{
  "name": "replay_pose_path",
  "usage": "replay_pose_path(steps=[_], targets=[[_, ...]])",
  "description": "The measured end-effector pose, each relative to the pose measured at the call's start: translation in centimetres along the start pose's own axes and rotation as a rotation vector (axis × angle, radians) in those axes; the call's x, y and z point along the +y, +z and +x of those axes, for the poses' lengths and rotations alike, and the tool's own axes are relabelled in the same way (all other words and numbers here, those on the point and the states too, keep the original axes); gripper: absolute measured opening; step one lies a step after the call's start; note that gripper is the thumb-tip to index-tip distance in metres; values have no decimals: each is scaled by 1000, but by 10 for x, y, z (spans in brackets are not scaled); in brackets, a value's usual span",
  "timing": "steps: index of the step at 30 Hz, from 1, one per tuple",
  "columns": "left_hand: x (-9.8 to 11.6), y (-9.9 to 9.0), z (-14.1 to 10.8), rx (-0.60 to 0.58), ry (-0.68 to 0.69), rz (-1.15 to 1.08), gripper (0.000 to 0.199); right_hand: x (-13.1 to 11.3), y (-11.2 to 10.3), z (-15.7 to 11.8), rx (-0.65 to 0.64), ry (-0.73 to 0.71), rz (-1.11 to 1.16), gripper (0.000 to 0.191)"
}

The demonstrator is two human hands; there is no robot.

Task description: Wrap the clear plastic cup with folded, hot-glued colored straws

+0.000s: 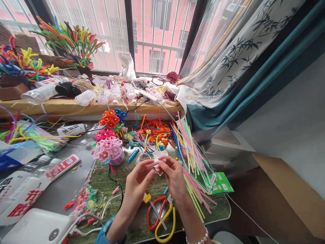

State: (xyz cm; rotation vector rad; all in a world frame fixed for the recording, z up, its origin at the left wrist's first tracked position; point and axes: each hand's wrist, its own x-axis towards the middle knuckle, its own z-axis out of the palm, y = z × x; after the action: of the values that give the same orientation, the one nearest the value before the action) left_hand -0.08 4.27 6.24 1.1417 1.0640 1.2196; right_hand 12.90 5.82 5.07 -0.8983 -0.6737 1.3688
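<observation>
My left hand [138, 181] and my right hand [173, 174] meet over the green mat, fingertips pinching a short pink chenille stem piece [151, 164] between them. Just behind the fingers lies a crumpled white tissue [160, 155]. Below my wrists rest scissors with red and yellow handles [173, 222], partly hidden by my right arm. A translucent stick with a yellow end [147, 198] crosses them. To the left stands a bunch of pink chenille flowers [109, 149], with orange flowers [109, 118] behind it. A small blue ruler-like strip [133, 156] lies near the tissue.
Long pastel chenille stems [191, 145] pile up right of my hands, beside a green packet [222, 183]. Scraps [88, 200] and a white power bank [35, 227] with cables lie left. Plastic bottles [22, 196] crowd the left side; a cardboard box [286, 189] stands right.
</observation>
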Motion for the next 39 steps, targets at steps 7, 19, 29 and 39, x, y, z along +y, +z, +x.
replay_pose_path(steps=[7, 19, 29, 39], targets=[[-9, -8, 2, 86, 7, -120, 28, -6, -10, -5, -51, 44, -94, 27], [-8, -8, 4, 211, 37, -158, 24, -7, -20, -8, -112, -101, -297, 21], [-10, -11, 7, 237, -25, -205, 29, 2, -29, -9, -137, -502, -753, 11], [-19, -15, 22, 252, -16, -159, 35, 5, -31, 6, -202, -625, -849, 14]])
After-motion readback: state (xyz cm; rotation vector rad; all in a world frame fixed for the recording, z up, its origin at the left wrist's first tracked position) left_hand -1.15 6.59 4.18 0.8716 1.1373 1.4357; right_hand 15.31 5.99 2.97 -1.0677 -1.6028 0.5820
